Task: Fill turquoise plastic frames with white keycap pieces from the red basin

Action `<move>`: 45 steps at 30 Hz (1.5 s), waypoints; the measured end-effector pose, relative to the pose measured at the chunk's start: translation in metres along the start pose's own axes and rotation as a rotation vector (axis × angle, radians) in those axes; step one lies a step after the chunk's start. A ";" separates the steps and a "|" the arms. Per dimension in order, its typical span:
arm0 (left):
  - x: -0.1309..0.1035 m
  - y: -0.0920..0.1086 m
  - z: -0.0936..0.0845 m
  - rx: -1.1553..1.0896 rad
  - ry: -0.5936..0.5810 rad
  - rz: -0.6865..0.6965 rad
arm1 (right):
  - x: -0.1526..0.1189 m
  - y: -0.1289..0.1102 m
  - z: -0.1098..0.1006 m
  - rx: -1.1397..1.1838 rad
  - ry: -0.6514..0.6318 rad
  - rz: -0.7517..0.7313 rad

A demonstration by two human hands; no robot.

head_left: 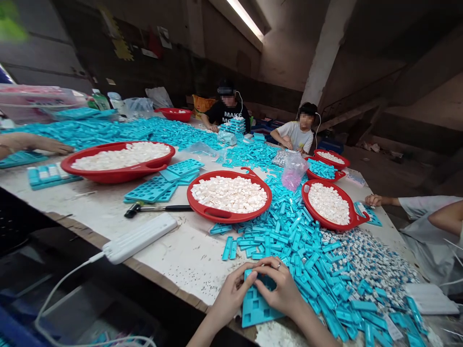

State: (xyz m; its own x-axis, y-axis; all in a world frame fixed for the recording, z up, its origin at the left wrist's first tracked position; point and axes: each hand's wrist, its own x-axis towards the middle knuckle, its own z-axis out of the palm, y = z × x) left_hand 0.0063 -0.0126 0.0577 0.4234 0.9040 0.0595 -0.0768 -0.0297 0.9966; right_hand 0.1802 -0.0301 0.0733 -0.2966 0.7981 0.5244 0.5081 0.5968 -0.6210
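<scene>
A blue tray with square recesses [255,312] lies at the table's front edge, partly covered by my hands. Over its upper part, my left hand [233,288] is closed, thumb and fingers pinched together. My right hand [280,284], with a ring on one finger, meets it there with its fingertips closed too. What the fingertips hold, if anything, is hidden. A heap of blue plastic pieces [289,226] spreads right behind and beside my hands. Beyond the tray stands a red basket [220,215] full of white pieces.
A black-handled hammer [173,208] and a white power strip [139,238] lie at left. Another red basket [112,177] stands behind them. Small white and blue bits [372,262] cover the right side. Other people work around the table; a hand [374,200] is at right.
</scene>
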 end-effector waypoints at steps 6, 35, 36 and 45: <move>0.001 0.001 0.001 -0.013 -0.008 -0.041 | 0.002 0.002 0.001 0.066 0.017 0.026; 0.000 0.007 0.001 0.134 0.029 -0.089 | -0.039 0.119 -0.200 -1.011 0.286 0.788; 0.001 0.008 0.000 0.134 0.032 -0.090 | -0.038 0.122 -0.199 -1.039 0.282 0.795; -0.001 0.014 0.000 0.124 0.045 -0.094 | -0.037 0.136 -0.207 -1.136 0.261 0.772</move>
State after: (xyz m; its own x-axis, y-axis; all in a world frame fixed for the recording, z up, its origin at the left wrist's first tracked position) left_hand 0.0044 -0.0138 0.0714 0.3821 0.9235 -0.0339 0.0746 0.0057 0.9972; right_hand 0.4277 0.0046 0.0897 0.4489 0.7774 0.4406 0.8786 -0.4738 -0.0591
